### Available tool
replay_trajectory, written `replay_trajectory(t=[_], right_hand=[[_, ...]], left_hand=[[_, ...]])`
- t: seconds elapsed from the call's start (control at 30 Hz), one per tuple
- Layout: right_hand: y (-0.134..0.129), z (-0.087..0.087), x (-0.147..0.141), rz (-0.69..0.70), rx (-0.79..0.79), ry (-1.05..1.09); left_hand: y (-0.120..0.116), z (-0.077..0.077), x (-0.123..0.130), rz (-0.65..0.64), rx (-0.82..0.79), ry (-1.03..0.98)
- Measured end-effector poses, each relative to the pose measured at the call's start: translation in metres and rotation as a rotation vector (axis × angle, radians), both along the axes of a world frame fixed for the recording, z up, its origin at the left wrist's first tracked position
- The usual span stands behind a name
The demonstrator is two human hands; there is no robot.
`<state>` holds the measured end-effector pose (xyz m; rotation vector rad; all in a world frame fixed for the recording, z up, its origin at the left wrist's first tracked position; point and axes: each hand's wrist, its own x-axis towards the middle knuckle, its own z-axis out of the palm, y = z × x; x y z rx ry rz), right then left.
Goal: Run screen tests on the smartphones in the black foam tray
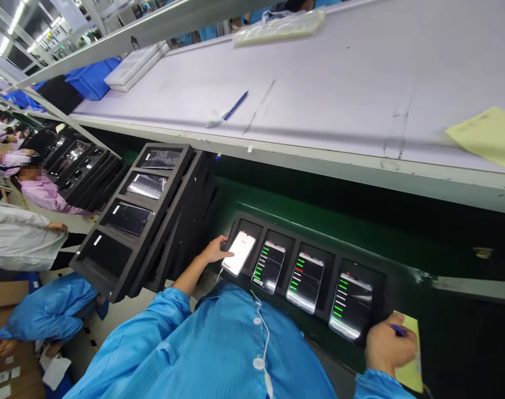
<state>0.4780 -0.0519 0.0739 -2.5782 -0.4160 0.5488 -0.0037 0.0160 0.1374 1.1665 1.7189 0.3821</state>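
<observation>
A black foam tray (294,233) holds a row of smartphones in front of me. My left hand (214,250) is at its left end, thumb over the edge of a smartphone with a lit white screen (241,249); some of its fingers are hidden. The other smartphones (269,266), (305,281), (351,305) show dark screens with green and white lines; the middle of these also has a red line. To the right, my right hand (388,344) is closed around a blue pen (399,331), resting by a yellow paper (411,354).
Stacked black trays with phones (130,216) lean at the left. Above runs a white shelf (319,94) bearing a blue pen (236,105), a plastic-wrapped bundle (279,27), a yellow sheet (489,136) and a blue bin (92,77). Other people work at the left.
</observation>
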Motion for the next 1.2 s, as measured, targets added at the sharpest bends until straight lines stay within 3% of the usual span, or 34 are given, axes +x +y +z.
replay_trajectory(t=[0.17, 0.4, 0.57, 0.77, 1.0, 1.2], right_hand=[[-0.001, -0.002, 0.0, -0.009, -0.005, -0.029], [-0.003, -0.002, 0.001, 0.0, 0.013, -0.027], [-0.003, 0.001, -0.002, 0.022, -0.008, -0.047], [-0.003, 0.001, -0.002, 0.022, 0.02, -0.06], [-0.002, 0.0, -0.001, 0.004, 0.027, -0.048], [-0.003, 0.002, -0.001, 0.015, 0.052, -0.042]], left_hand=[[-0.002, -0.007, 0.011, 0.104, 0.02, 0.156], [-0.009, -0.008, -0.001, 0.067, 0.018, -0.073], [-0.007, -0.017, 0.009, 0.15, 0.019, 0.109], [-0.006, -0.017, -0.007, 0.126, 0.013, -0.181], [-0.01, -0.02, 0.016, 0.148, 0.025, 0.164], [-0.02, -0.018, -0.003, 0.069, 0.055, -0.172]])
